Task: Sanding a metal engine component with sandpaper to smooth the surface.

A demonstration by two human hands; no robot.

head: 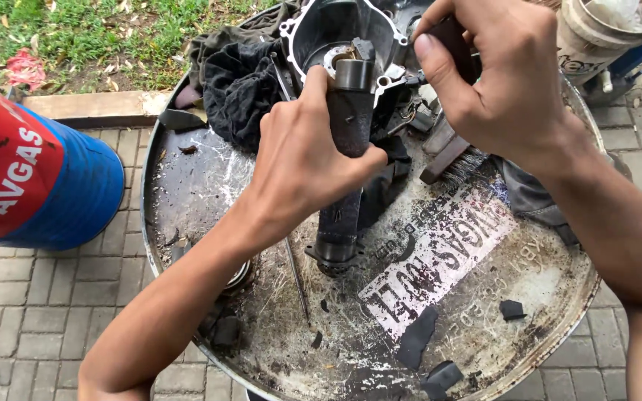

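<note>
My left hand (302,160) is wrapped around a long black tube-shaped part (343,215) that stands tilted on the round top of a metal drum (499,312). The tube's upper open end (354,74) sits in front of a silver engine cover (339,33). My right hand (495,82) is closed on a dark tool handle (458,44) just right of the tube's top. The tool's tip is hidden behind the tube and my fingers.
A black rag (239,82) lies at the drum's back left. A wire brush (451,160), a thin metal rod (296,275) and several black scraps (417,338) lie on the drum top. A blue and red drum (31,178) lies left on the paving.
</note>
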